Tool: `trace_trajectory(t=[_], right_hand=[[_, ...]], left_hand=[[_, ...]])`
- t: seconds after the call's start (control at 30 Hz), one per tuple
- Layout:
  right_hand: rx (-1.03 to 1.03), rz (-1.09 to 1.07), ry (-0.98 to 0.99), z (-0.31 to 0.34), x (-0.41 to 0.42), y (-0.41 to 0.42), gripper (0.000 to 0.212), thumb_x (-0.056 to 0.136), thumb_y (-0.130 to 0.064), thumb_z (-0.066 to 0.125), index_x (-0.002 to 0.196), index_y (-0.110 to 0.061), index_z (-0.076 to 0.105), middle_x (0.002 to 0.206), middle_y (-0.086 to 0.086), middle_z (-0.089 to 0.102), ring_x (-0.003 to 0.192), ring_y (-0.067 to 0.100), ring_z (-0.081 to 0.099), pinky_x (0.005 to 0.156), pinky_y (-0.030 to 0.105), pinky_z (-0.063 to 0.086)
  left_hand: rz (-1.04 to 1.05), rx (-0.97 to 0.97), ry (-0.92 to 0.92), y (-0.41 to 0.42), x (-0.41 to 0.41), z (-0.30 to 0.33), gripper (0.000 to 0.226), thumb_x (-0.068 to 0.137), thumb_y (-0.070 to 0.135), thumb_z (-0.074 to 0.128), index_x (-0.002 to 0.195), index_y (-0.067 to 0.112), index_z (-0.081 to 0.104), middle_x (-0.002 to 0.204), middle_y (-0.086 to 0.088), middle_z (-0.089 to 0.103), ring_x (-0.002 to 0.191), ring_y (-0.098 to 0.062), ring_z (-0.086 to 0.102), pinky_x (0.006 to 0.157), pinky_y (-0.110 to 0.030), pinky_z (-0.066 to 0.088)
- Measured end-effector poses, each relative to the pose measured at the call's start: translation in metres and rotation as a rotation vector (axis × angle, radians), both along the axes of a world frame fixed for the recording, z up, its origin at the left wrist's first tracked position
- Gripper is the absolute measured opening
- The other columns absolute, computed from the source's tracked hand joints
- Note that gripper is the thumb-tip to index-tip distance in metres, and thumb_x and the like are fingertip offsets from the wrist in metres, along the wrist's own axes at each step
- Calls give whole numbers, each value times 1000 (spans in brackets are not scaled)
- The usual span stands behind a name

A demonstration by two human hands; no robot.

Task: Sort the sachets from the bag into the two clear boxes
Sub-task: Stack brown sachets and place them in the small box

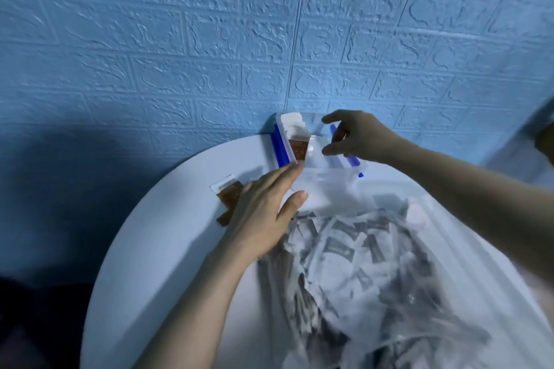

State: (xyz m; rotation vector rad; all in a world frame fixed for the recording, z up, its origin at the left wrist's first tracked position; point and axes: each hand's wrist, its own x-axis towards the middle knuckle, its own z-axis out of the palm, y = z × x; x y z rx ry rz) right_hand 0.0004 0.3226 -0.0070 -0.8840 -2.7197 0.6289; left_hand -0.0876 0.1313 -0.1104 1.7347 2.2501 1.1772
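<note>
A round white table (168, 249) stood against a blue wall (269, 24) embossed with a brick pattern. At the far edge of the table, touching the wall, sat a clear box (295, 141) with blue clips; it held white sachets at the back and a brown sachet (299, 149) toward the front. Just in front of it, and partly overlapping it in the view, lay more clear plastic with blue clips (329, 171), too blurred to say whether it was the second box or a lid. The right hand (356, 138) hovered over this plastic with thumb and fingers curved apart in a loose claw; whether it gripped anything I could not tell. The left hand (263, 216) lay flat with straight fingers, released, its fingertips reaching the near corner of the box and its palm covering part of some brown sachets (227, 193) lying loose on the table. Nearer the person, a clear bag (374, 272) full of white-and-grey sachets sprawled across the table, badly blurred, beside the left wrist.
</note>
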Motion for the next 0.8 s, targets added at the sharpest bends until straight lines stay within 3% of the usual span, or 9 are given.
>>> trace_trajectory(t=[0.1,0.17,0.27,0.4,0.53,0.63,0.8], right_hand=[[28,68,50,19,50,-40,46,77,-25,79,119,-23,61,75,-8,64,59,3,55,57,12,40],[17,94,86,25,89,-66,37,77,-33,77,111,-29,64,76,-8,66,62,6,56,63,17,42],[-54,106,183,25,148,-106,32,72,-48,68,102,-37,66,77,-10,66,66,11,57,60,18,42],[-43,61,366,3,215,-150,22,76,-37,68,98,-35,66,84,-12,65,67,11,56,52,14,40],[38,41,398,-46,251,-180,12,81,-29,70,92,-31,65,91,-13,61,62,9,55,54,10,37],[-9,-14,357,-84,265,-197,13,79,-33,66,92,-36,65,99,-14,59,62,8,56,58,9,37],[25,-160,290,-113,259,-212,27,84,-43,64,111,-40,60,113,-20,52,64,5,56,56,27,46]], left_hand=[[24,9,46,-19,12,15,53,93,43,45,140,18,50,138,-1,56,123,-21,54,101,-39,42],[37,9,109,-35,25,23,48,93,38,50,135,17,55,133,-1,60,117,-22,58,98,-37,42],[63,75,148,-66,50,32,46,92,41,47,128,17,62,125,0,65,110,-20,62,94,-38,47],[137,261,136,-110,97,29,36,94,31,48,120,14,66,118,3,65,107,-13,58,92,-27,44],[208,435,175,-140,150,6,21,93,16,55,102,11,73,95,2,67,83,-17,61,75,-32,51],[220,358,209,-145,177,-15,18,91,18,57,97,15,74,89,3,67,78,-18,64,69,-32,52],[185,163,348,-150,203,-36,22,90,31,57,97,19,74,103,7,69,88,-20,62,73,-37,49]])
